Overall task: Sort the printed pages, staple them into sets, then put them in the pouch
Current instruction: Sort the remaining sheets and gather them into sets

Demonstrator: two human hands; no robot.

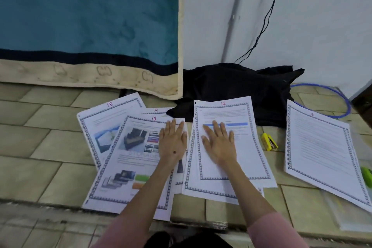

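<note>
Printed pages with dark patterned borders lie on the tiled floor. Page 13 (128, 159) overlaps page 15 (100, 127) and page 14 (155, 111) at the left. My left hand (173, 141) rests flat, fingers straight, on page 13's upper right corner. A stack topped by page 12 (241, 157) lies in the middle, and my right hand (219, 143) presses flat on it. Another stack topped by page 6 (320, 153) lies at the right. A yellow stapler (269, 141) sits between the two stacks. A clear pouch (350, 215) lies partly under the page 6 stack.
A black cloth (237, 90) is heaped against the white wall behind the pages, with a black cable (265, 16) running up. A striped blanket (88, 26) hangs at the back left. A blue hoop (342, 102) and a green object (366, 175) lie at the right.
</note>
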